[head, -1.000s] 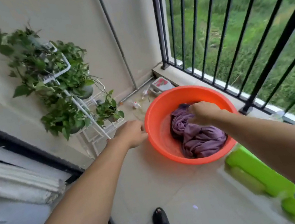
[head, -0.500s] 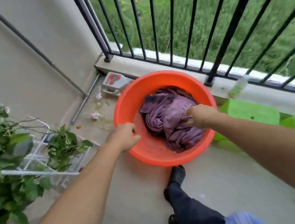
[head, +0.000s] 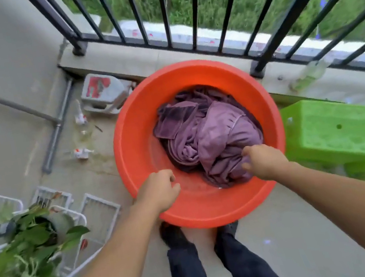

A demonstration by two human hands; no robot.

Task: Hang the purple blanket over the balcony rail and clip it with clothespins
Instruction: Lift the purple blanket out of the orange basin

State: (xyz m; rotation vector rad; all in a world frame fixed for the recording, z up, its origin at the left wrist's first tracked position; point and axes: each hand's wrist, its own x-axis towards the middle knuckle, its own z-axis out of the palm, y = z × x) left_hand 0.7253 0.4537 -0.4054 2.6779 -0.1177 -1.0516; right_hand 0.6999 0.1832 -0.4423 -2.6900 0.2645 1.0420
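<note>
The purple blanket lies crumpled inside a round orange basin on the balcony floor, just in front of my feet. My right hand is down on the blanket's near edge, fingers closed into the fabric. My left hand hovers over the basin's near inner wall, fingers loosely curled and holding nothing. The black balcony rail stands right behind the basin, only its upright bars and bottom bar in view. I see no clothespins.
Two bright green plastic stools stand right of the basin. A white wire plant stand with a leafy pot is at the left. A grey canister, small bottles and a floor pipe lie in the left corner.
I have stepped up to the basin and now look straight down into it. My left hand moved from the rim to over the inside. My right hand shifted to the blanket's near edge.
</note>
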